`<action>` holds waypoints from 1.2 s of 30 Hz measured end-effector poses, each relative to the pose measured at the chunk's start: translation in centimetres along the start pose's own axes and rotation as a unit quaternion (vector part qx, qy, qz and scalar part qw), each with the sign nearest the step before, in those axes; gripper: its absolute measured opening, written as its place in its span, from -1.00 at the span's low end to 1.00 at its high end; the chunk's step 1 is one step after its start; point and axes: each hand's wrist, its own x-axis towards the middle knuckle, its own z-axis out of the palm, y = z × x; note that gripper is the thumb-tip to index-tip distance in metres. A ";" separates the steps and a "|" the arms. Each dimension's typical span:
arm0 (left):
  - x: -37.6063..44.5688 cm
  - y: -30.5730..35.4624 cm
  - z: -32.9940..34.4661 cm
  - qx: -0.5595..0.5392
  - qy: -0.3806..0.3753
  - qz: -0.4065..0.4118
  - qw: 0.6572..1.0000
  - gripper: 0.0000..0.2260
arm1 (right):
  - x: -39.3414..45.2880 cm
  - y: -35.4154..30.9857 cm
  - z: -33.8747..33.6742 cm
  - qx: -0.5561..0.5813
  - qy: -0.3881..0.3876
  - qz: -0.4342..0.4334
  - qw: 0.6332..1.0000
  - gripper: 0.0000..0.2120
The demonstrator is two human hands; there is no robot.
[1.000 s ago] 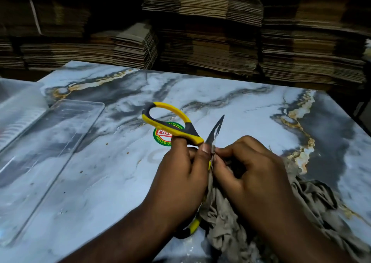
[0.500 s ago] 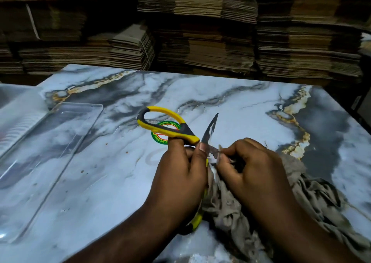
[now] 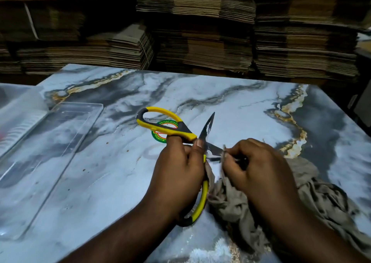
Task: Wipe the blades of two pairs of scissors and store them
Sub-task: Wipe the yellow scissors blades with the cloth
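Your right hand [image 3: 259, 166], pinching the grey cloth [image 3: 236, 200], had slid outward along the lower blade, baring more steel. Your left hand [image 3: 178, 172] gripped the open yellow scissors [image 3: 170, 126] above the desk [image 3: 120, 172]. Wiping looked unfinished; the clear tray [image 3: 60, 134] beyond lay unused.

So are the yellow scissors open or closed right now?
Open. The yellow scissors have their two blades spread apart, one pointing up and away, the other running toward the right hand; the handles are splayed too.
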 end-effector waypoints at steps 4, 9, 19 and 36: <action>-0.1 0.3 -0.3 -0.038 0.006 0.010 0.999 -0.88 | 0.6 0.8 -0.9 0.034 0.006 0.058 0.998 -0.93; 0.1 0.6 -0.2 -0.109 0.007 -0.005 0.994 -0.90 | 1.5 0.9 -2.0 0.197 0.078 0.135 0.968 -0.92; 0.9 -0.7 0.2 -0.075 0.045 -0.014 0.996 -0.86 | 1.2 -0.7 0.8 0.110 -0.044 -0.026 0.993 -0.91; 0.5 -0.5 0.2 0.015 0.026 -0.007 1.000 -0.83 | 1.2 1.3 -0.4 0.073 -0.014 -0.002 0.997 -0.94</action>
